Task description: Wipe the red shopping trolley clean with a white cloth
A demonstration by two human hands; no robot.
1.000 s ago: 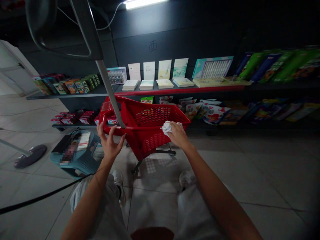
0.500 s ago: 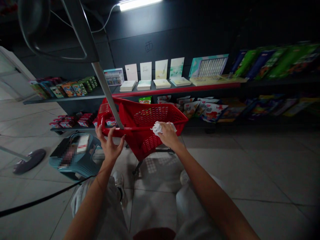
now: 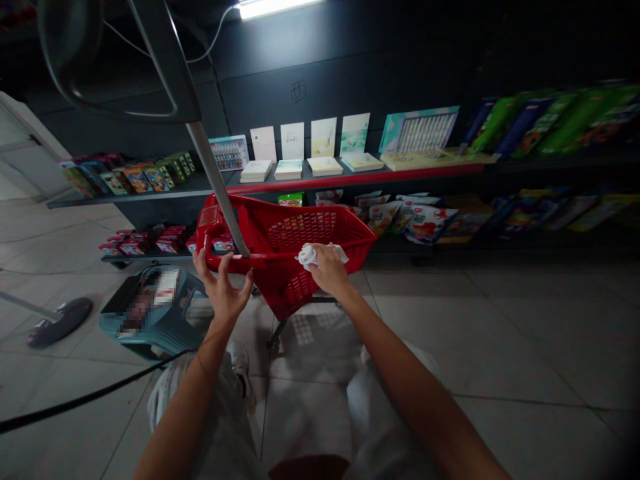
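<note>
A red wheeled shopping basket [image 3: 280, 283] with perforated walls stands tilted on the floor before me. From its left end a grey metal pole [image 3: 216, 180] rises to a dark loop handle [image 3: 165, 80]. My left hand [image 3: 225, 290] grips the basket's near rim by the foot of the pole, fingers over the top and thumb spread lower. Farther right, my right hand [image 3: 330, 270] is closed on a crumpled white cloth [image 3: 307, 256] and presses it against the near rim. The palm hides part of the cloth.
Behind the basket runs a shelf with a red edge [image 3: 360, 179], bearing booklets [image 3: 325, 165] and boxed goods. Snack bags [image 3: 425, 220] fill the lower shelf. At left stand a blue-green stool [image 3: 170, 337] with things on it and a round stand base [image 3: 63, 321]. A black cable [image 3: 95, 395] crosses low.
My right hand has slid a little to the left along the rim with the white cloth. My left hand keeps its place on the basket.
</note>
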